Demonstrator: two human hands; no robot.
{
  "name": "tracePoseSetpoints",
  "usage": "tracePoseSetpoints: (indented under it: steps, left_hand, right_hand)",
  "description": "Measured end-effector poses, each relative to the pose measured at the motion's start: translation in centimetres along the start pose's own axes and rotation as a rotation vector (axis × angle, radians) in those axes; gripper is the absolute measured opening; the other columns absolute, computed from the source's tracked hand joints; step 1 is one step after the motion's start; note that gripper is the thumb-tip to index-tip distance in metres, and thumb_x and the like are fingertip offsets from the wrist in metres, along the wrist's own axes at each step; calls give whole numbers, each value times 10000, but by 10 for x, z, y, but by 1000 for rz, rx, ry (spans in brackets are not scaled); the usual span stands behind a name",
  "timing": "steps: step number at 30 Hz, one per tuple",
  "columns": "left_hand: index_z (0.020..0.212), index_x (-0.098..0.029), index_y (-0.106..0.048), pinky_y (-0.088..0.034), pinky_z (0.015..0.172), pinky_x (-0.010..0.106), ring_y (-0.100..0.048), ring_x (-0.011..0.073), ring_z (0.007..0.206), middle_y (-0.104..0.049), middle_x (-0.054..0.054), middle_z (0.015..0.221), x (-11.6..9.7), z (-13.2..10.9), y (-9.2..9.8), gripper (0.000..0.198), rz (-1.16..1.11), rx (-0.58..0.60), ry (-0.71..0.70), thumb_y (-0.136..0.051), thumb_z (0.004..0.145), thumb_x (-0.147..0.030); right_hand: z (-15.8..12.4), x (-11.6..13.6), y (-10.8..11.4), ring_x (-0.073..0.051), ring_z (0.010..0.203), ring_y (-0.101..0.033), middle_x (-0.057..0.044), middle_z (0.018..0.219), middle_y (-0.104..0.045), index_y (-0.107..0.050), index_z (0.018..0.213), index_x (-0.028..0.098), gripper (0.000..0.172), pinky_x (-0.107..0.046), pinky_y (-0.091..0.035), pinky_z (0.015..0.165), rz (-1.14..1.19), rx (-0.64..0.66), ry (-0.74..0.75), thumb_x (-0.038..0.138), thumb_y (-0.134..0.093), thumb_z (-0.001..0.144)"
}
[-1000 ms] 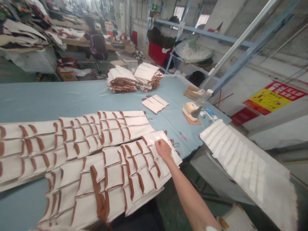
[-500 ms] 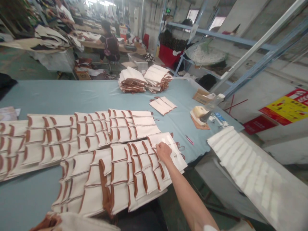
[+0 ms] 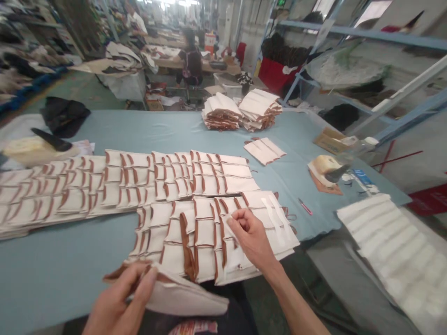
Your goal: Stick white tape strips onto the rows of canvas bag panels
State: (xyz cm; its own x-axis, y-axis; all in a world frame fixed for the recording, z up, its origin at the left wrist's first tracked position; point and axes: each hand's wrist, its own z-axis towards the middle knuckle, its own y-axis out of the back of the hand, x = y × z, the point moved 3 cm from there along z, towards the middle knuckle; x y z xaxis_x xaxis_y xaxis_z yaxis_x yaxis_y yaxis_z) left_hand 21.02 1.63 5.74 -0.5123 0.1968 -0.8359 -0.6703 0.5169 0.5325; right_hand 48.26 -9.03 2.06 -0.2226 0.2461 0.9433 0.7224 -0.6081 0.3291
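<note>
Cream fabric pieces with brown trim lie overlapped in rows [image 3: 181, 179] on a blue table [image 3: 157, 132]. My right hand [image 3: 252, 237] rests over the near row [image 3: 209, 232], fingers curled and pinching the edge of one piece. My left hand [image 3: 117, 304] is at the table's near edge, fingers closed on a cream fabric piece [image 3: 181, 295] that hangs off the table toward me.
Two stacks of the same pieces [image 3: 240, 110] stand at the table's far side, with a small pile [image 3: 264, 150] nearer. A pink pen [image 3: 305, 206], a sponge block [image 3: 326, 165] and a cardboard box [image 3: 330, 139] lie right. A white padded board [image 3: 394, 251] leans off the right. A person sits far back.
The view has swung left and down. My left hand has come into sight holding a fabric piece. My right hand has slid left along the near row and curled its fingers.
</note>
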Motion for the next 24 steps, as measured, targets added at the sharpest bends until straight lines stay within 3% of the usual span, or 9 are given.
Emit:
tracePoseSetpoints:
  steps: [4,8,17,20,24]
  left_hand:
    - [831,-222,-649,-479,766,251,-616,200,818,-681,-1,818,-14,4,0,391,-134,225,-20,-487,1010,-530]
    - [910,-200,-701,-467,758,251,-608,193,820,-698,11,868,-19,3,12,363,-276,243,-20,-524,1001,-504]
    - [984,-181,-766,-458,737,245,-602,178,802,-719,13,863,-6,-7,45,378,-455,300,-62,-524,1013,-469]
    - [926,-171,-756,-449,713,238,-583,167,776,-708,8,835,-1,-10,50,369,-509,277,-45,-534,1012,-453]
    - [926,-166,-745,-457,729,243,-579,167,784,-698,9,844,5,-13,52,365,-562,284,-34,-536,1015,-452]
  right_hand:
    - [-45,62,-43,-78,487,-346,99,567,-457,-556,924,208,321,-206,-253,467,251,216,-98,514,-652,932]
    - [-69,97,-72,-92,514,-445,64,601,-537,-577,945,203,295,-206,-307,478,230,315,-86,491,-641,935]
    - [-78,103,-107,-114,479,-496,65,558,-557,-618,978,214,243,-220,-346,466,23,307,-23,455,-611,949]
    - [-82,109,-111,-116,478,-520,80,553,-568,-630,1057,221,196,-219,-363,482,-58,259,90,384,-622,950]
    - [-85,119,-116,-113,529,-593,44,641,-661,-655,906,229,114,-229,-395,535,-182,184,306,316,-616,968]
